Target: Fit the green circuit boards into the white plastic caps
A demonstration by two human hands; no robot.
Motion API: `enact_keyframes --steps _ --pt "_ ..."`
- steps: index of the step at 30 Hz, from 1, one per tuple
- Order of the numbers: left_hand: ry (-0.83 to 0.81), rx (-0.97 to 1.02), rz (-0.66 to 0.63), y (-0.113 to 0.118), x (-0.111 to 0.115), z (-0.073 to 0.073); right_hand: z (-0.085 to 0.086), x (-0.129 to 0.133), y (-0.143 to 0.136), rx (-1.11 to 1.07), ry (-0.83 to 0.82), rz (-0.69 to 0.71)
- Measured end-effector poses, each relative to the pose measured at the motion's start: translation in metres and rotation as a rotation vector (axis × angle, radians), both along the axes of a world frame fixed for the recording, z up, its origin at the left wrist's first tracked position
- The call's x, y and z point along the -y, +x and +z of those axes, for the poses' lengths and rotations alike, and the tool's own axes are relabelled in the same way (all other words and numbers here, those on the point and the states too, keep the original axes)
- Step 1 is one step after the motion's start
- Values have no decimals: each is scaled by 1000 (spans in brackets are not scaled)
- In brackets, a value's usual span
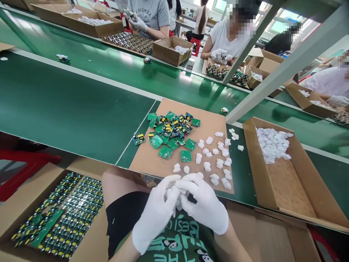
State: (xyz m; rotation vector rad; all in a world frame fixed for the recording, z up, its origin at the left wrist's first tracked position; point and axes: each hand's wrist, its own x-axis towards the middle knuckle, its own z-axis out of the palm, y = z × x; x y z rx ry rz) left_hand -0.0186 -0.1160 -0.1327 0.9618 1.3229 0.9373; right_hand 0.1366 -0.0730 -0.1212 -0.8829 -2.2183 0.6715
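Note:
My left hand (158,213) and my right hand (204,203), both in white gloves, meet above my lap at the table's near edge. Their fingers are bent and pinched together at the tips. Whatever lies between them is mostly hidden and blends with the white gloves. Just beyond, a brown cardboard sheet (160,167) lies on the green table. It bears a heap of green circuit boards (171,131) with yellow and black parts. Nearer my right hand, several small crumpled white pieces (207,166) are scattered over the sheet.
An open cardboard box (297,193) with white pieces (272,143) stands at right. Low at left, another box (40,185) holds rows of circuit boards (73,214). A slanted metal post (272,76) rises beyond the sheet. Co-workers (148,18) sit across the green line (120,69).

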Motion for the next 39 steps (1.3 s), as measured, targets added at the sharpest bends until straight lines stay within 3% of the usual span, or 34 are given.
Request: enact_keyframes --steps 4,7,10,14,18,20,26,31,39 --pt "178 -266 -20 3 2 -4 3 1 0 -16 -45 -36" --pt "260 -414 55 1 2 -9 5 2 8 0 -109 -78" --pt "150 -334 157 -5 2 -11 8 0 26 -91 -291 -254" --pt "37 -102 171 -10 1 -9 14 -11 42 -477 -534 -594" --pt "24 -19 114 -5 -1 -7 12 -17 37 -474 -650 -518" --pt "27 -25 107 -4 -1 -6 5 -16 31 -362 -601 -480" --pt "8 -45 133 -10 1 -8 -8 -17 26 78 -119 -447" --pt "7 -28 161 -12 2 -13 -4 -23 25 348 -90 -323" --pt "-28 -26 174 -14 4 -14 -14 -11 45 466 57 -399"
